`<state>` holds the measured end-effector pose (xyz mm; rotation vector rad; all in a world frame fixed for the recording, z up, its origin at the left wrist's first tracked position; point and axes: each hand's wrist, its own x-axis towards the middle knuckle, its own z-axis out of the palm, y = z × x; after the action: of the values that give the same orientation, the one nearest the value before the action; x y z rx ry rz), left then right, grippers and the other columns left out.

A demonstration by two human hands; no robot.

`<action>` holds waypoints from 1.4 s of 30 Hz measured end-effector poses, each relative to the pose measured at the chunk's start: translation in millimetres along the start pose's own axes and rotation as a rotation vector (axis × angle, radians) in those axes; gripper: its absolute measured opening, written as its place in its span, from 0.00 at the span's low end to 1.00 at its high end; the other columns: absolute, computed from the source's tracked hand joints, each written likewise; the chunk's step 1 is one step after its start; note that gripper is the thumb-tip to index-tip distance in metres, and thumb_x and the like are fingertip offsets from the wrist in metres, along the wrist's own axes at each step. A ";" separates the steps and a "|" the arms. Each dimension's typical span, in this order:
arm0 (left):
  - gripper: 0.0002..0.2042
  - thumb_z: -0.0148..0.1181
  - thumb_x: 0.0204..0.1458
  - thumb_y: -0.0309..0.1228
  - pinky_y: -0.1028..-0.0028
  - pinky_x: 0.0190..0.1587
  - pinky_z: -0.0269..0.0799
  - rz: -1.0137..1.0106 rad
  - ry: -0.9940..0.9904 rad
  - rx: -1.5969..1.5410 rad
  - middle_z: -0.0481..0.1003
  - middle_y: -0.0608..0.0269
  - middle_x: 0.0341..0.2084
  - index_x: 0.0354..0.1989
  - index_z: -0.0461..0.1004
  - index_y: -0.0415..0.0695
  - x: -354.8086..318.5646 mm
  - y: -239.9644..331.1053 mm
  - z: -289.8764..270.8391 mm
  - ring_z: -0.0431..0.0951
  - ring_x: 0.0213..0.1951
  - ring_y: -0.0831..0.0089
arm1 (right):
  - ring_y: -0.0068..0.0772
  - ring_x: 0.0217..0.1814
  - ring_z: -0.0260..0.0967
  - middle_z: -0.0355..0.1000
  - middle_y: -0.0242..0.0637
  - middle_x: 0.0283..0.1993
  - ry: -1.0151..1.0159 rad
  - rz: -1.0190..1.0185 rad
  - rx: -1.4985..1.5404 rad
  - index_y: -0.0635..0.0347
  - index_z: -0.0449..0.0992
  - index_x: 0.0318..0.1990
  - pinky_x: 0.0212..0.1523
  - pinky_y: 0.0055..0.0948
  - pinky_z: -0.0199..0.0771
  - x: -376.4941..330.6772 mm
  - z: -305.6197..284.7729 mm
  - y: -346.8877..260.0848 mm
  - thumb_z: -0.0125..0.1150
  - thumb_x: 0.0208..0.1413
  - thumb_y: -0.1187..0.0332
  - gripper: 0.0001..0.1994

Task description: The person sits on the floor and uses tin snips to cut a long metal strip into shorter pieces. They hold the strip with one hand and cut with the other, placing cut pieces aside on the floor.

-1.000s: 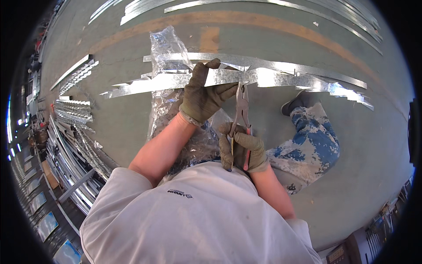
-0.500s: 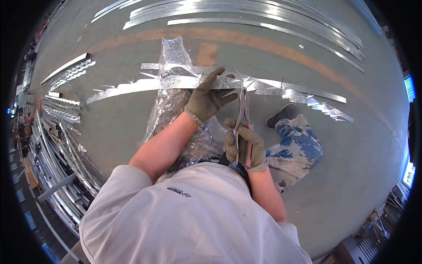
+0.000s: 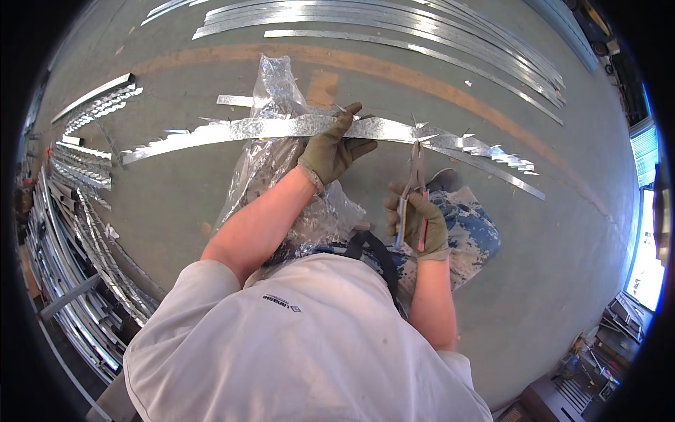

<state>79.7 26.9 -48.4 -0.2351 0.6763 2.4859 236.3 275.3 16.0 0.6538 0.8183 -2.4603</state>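
Observation:
A long galvanized metal strip (image 3: pixel 271 127) with sharp points cut and bent out along both ends lies across in front of me. My gloved left hand (image 3: pixel 330 146) holds its plain middle stretch, the thumb over the far edge and the fingers at the near side. In my gloved right hand (image 3: pixel 424 219) is a pair of pliers (image 3: pixel 415 167) with red and blue-yellow handles. The jaws meet the strip beside a spiky bent-out point; whether they are closed on it is too small to tell. Another flat strip (image 3: pixel 496 175) lies partly beneath the held one.
Crumpled clear plastic film (image 3: pixel 275 81) covers my left leg and reaches beyond the strip. Several long flat metal strips (image 3: pixel 337 21) lie on the far floor. Spiked strips (image 3: pixel 83 165) and a stack of metal profiles (image 3: pixel 67 260) are on the left. My shoe (image 3: pixel 444 180) stands right.
The pliers and my right hand have moved right along the strip to another bent-out point. The held strip has turned slightly and shifted. My left hand keeps about the same place on it.

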 end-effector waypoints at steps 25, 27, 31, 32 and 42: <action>0.28 0.64 0.74 0.44 0.58 0.60 0.89 -0.026 0.167 0.126 0.78 0.67 0.61 0.78 0.69 0.51 10.4 -23.8 -17.2 0.87 0.52 0.64 | 0.31 0.27 0.75 0.83 0.43 0.36 0.279 0.071 -0.845 0.62 0.83 0.55 0.29 0.37 0.75 61.0 7.4 55.1 0.71 0.72 0.53 0.20; 0.28 0.65 0.74 0.44 0.58 0.61 0.88 -0.013 0.145 0.106 0.78 0.68 0.62 0.78 0.69 0.50 8.3 -22.2 -15.2 0.86 0.52 0.64 | 0.31 0.29 0.77 0.83 0.42 0.38 0.281 0.155 -0.885 0.62 0.83 0.56 0.29 0.37 0.76 53.9 29.9 37.4 0.70 0.73 0.54 0.19; 0.28 0.65 0.74 0.43 0.57 0.61 0.88 -0.016 0.135 0.090 0.76 0.67 0.63 0.79 0.69 0.50 8.7 -22.0 -15.8 0.86 0.52 0.63 | 0.30 0.35 0.80 0.84 0.38 0.42 0.234 0.081 -0.681 0.62 0.82 0.56 0.30 0.36 0.77 59.5 16.7 49.4 0.70 0.75 0.55 0.18; 0.28 0.64 0.74 0.43 0.57 0.62 0.88 -0.019 0.135 0.084 0.76 0.67 0.64 0.79 0.69 0.50 8.7 -22.3 -16.3 0.86 0.52 0.63 | 0.30 0.36 0.81 0.84 0.38 0.43 0.231 0.099 -0.679 0.62 0.82 0.56 0.31 0.36 0.78 60.3 13.4 49.8 0.70 0.75 0.55 0.18; 0.23 0.60 0.77 0.37 0.56 0.65 0.85 -0.039 0.144 0.044 0.79 0.57 0.65 0.77 0.70 0.48 8.1 -19.1 -13.9 0.85 0.58 0.59 | 0.31 0.31 0.80 0.83 0.37 0.40 0.288 0.183 -0.717 0.61 0.82 0.54 0.28 0.34 0.77 61.6 14.4 45.1 0.71 0.74 0.52 0.19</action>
<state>83.8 37.3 -70.7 -0.4101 0.7763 2.4307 209.3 217.0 -27.5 0.7584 1.5613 -1.7424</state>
